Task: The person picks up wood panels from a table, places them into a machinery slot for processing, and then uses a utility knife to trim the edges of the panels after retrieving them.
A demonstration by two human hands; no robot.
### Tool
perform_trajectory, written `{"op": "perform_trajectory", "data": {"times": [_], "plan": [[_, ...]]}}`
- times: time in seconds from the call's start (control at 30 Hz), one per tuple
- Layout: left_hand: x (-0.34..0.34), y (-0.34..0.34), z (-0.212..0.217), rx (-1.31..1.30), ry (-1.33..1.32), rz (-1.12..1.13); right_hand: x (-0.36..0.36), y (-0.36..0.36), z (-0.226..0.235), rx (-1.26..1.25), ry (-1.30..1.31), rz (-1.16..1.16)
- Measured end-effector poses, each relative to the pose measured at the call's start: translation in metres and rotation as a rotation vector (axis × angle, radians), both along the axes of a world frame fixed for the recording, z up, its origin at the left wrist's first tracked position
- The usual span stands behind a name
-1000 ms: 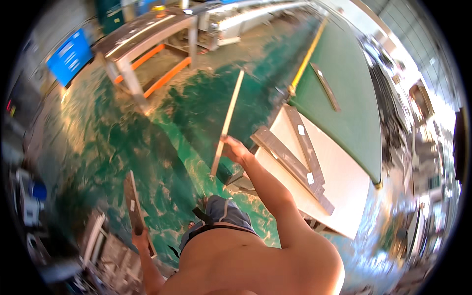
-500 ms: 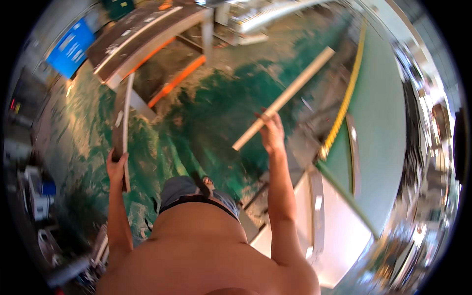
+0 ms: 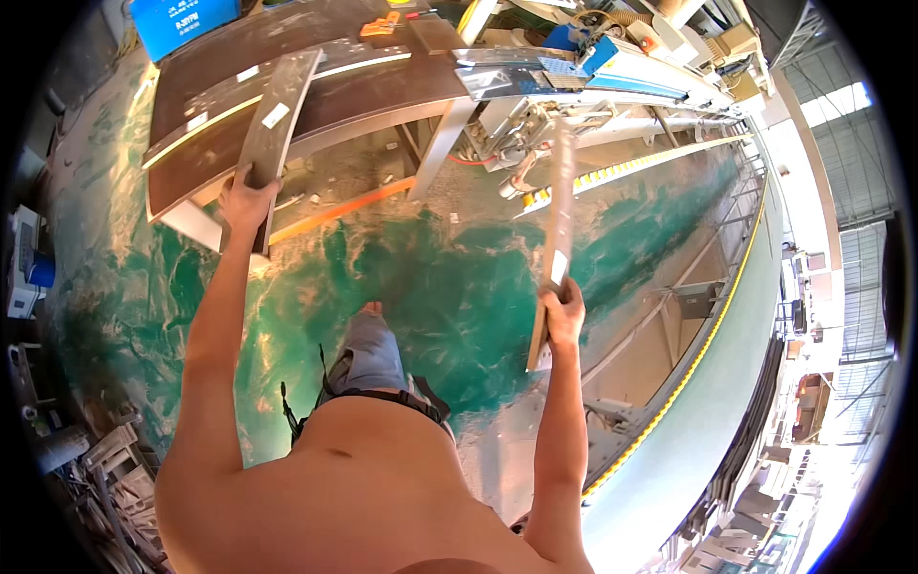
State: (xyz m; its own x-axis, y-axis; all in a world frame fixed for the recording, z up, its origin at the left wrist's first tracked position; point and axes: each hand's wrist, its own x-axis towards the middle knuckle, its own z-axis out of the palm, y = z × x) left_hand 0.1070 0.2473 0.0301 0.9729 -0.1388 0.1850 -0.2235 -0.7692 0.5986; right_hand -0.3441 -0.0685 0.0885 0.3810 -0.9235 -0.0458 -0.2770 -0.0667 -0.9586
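Two boards: a flat, straight-edged grey-brown board (image 3: 269,148) in my left hand (image 3: 250,203) and a long, narrow, grey-brown board (image 3: 560,210) in my right hand (image 3: 564,312).
Left grip: I have my digits wrapped round the lower part of the flat board, gripping it by its edges.
Right grip: I clasp the narrow one near its lower end, my fingers curled over its side.
Board faces: smooth with a dull sheen, each bearing a small white rectangular label; the right one shows a paler edge.
Left board's place: its upper part crosses over the dark-brown, flat-topped workbench (image 3: 368,94) in my view; I cannot tell whether they touch.
Right board's place: it tilts upward in front of me, over the floor and apart from the workbench.
Workbench: grey metal legs, a straight orange bar (image 3: 346,209) low down, and an orange tool (image 3: 380,25) on top, its exact kind too small to tell.
Floor: glossy green paint (image 3: 421,287), streaked with pale dust.
My right side: a long, smooth, pale-green surface (image 3: 684,435) edged with a ridged yellow strip (image 3: 698,355).
Lower left: rough wooden scraps (image 3: 117,457), heaped at angles.
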Motion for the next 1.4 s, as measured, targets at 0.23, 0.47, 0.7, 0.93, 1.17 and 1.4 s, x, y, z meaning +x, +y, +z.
{"op": "perform_trajectory", "data": {"times": [0.23,0.47,0.7,0.93,1.17,1.4], "plan": [[0.074,-0.175,0.011,0.195,0.162,0.422,0.099,-0.151,0.017,-0.303,0.461,0.143],[0.112,-0.267,-0.026,0.389,-0.075,0.671,0.145,-0.321,-0.041,-0.525,0.486,0.321],[-0.035,-0.496,-0.016,-0.395,0.661,-0.146,0.16,-0.396,-0.066,-0.419,0.375,0.522],[-0.07,-0.672,-0.048,-0.359,0.574,0.055,0.23,-0.46,-0.066,-0.197,0.321,0.659],[-0.073,-0.694,-0.048,-0.416,0.677,0.16,0.319,-0.501,-0.091,0.138,0.332,0.763],[-0.081,-0.688,-0.021,-0.67,0.65,0.289,0.327,-0.485,-0.094,0.414,0.176,0.696]]}}
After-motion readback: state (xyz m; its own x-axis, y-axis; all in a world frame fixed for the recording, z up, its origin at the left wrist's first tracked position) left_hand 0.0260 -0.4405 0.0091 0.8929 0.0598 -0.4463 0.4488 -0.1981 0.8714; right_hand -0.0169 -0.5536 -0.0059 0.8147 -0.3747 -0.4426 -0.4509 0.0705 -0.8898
